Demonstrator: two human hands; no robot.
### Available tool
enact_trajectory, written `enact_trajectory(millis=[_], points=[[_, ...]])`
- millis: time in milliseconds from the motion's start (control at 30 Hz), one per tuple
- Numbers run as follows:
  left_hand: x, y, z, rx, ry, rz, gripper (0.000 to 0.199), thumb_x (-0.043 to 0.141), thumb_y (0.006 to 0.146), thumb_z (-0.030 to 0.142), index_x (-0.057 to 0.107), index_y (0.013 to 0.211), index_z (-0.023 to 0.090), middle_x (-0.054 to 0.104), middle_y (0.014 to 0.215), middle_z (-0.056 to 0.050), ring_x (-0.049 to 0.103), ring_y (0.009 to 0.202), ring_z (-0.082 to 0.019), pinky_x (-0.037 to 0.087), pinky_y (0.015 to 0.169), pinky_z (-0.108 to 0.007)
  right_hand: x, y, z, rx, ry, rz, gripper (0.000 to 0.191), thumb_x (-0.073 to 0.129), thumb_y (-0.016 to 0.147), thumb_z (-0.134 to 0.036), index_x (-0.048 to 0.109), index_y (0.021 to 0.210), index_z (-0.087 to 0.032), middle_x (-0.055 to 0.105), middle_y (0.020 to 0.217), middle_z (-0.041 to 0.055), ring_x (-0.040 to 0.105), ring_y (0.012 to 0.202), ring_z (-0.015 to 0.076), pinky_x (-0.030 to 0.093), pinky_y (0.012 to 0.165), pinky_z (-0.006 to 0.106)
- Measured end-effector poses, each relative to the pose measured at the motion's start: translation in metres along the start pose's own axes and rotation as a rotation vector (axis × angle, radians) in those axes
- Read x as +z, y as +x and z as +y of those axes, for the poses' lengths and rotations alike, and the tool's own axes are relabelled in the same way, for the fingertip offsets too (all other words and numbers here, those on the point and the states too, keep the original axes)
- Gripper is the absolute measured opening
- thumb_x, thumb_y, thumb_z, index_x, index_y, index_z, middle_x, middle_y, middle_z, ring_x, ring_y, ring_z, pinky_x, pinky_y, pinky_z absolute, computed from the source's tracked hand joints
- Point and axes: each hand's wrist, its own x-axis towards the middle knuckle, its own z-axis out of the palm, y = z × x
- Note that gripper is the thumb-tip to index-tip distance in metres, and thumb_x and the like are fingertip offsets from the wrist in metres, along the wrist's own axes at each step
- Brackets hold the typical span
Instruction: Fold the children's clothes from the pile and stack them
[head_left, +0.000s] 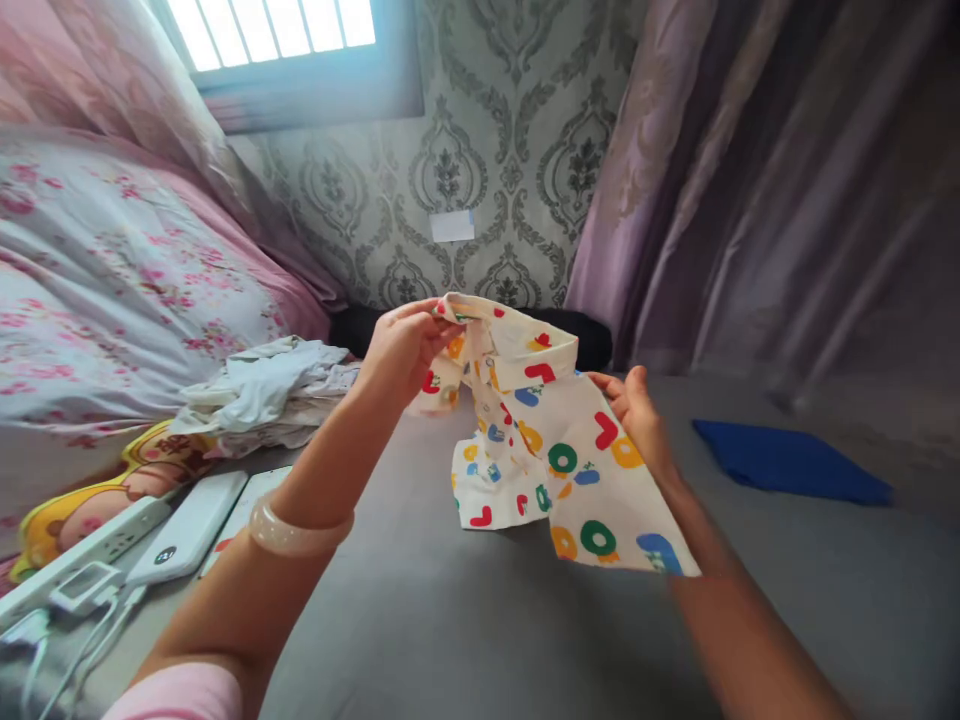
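A white shirt [600, 480] printed with red, blue, green and yellow shapes hangs in the air above the grey sheet, its collar uppermost. My left hand [411, 345] pinches the left end of the collar between thumb and fingers. My right hand [634, 415] is at the shirt's right shoulder, thumb raised apart from the fingers; the fingertips are partly hidden behind the cloth, which drapes beside the wrist. The lower part of the shirt hangs loose and creased just over the sheet.
A folded blue cloth [787, 462] lies at the right on the grey sheet [405, 620]. At the left are piled pale clothes [262, 390], a yellow cartoon pillow [150, 465], a white power bank [191, 525], and a power strip [112, 540] with cables. Curtains hang on both sides.
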Motion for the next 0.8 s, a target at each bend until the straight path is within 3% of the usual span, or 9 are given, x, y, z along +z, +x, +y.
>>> enact_trajectory(millis=[100, 200, 300, 467, 633, 800], points=[[0.005, -0.022, -0.016, -0.085, -0.084, -0.022, 0.028, 0.065, 0.06, 0.014, 0.067, 0.088, 0.011, 0.069, 0.086, -0.006, 0.068, 0.091, -0.019, 0.052, 0.094, -0.036, -0.023, 0.006, -0.007, 0.115, 0.031, 0.014, 0.072, 0.018, 0.083, -0.079, 0.056, 0.102, -0.021, 0.07, 0.099, 0.0135, 0.069, 0.084, 0.0252, 0.056, 0.07, 0.037], [0.005, -0.032, -0.03, -0.14, -0.081, -0.03, 0.037, 0.072, 0.058, 0.018, 0.066, 0.094, 0.014, 0.07, 0.086, -0.004, 0.069, 0.087, -0.018, 0.053, 0.09, -0.036, -0.029, 0.001, -0.004, 0.089, -0.082, -0.114, 0.057, 0.04, 0.084, -0.071, 0.058, 0.106, -0.021, 0.068, 0.108, 0.013, 0.067, 0.097, 0.0261, 0.054, 0.083, 0.042], [0.0, -0.036, -0.039, -0.152, -0.073, -0.046, 0.044, 0.073, 0.057, 0.018, 0.063, 0.1, 0.016, 0.071, 0.088, -0.003, 0.069, 0.085, -0.018, 0.054, 0.087, -0.036, -0.02, -0.005, 0.012, 0.02, -0.226, -0.256, 0.044, 0.068, 0.075, -0.043, 0.058, 0.113, -0.024, 0.065, 0.119, 0.009, 0.059, 0.114, 0.0241, 0.047, 0.098, 0.043], [-0.007, -0.04, -0.04, -0.133, -0.048, -0.075, 0.046, 0.072, 0.058, 0.017, 0.062, 0.104, 0.016, 0.071, 0.088, -0.002, 0.068, 0.085, -0.016, 0.054, 0.083, -0.03, 0.005, -0.003, 0.047, 0.139, -0.122, -0.407, 0.047, 0.064, 0.067, -0.018, 0.06, 0.114, -0.022, 0.064, 0.123, 0.0079, 0.057, 0.118, 0.0218, 0.044, 0.102, 0.041], [-0.017, -0.041, -0.039, -0.027, 0.158, -0.087, 0.041, 0.067, 0.066, 0.022, 0.062, 0.106, 0.017, 0.069, 0.086, -0.002, 0.067, 0.083, -0.016, 0.055, 0.074, -0.028, 0.021, -0.002, 0.062, 0.223, 0.033, -0.506, 0.036, 0.066, 0.074, -0.028, 0.066, 0.109, -0.018, 0.071, 0.106, 0.0061, 0.065, 0.094, 0.0189, 0.05, 0.09, 0.036], [-0.043, -0.035, -0.051, 0.108, 0.465, 0.01, 0.031, 0.059, 0.074, 0.022, 0.065, 0.103, 0.017, 0.067, 0.078, -0.001, 0.065, 0.073, -0.015, 0.054, 0.07, -0.027, 0.018, -0.004, 0.057, 0.287, 0.074, -0.417, 0.034, 0.074, 0.07, -0.046, 0.071, 0.089, -0.017, 0.073, 0.085, 0.0031, 0.065, 0.074, 0.0155, 0.052, 0.073, 0.03]])
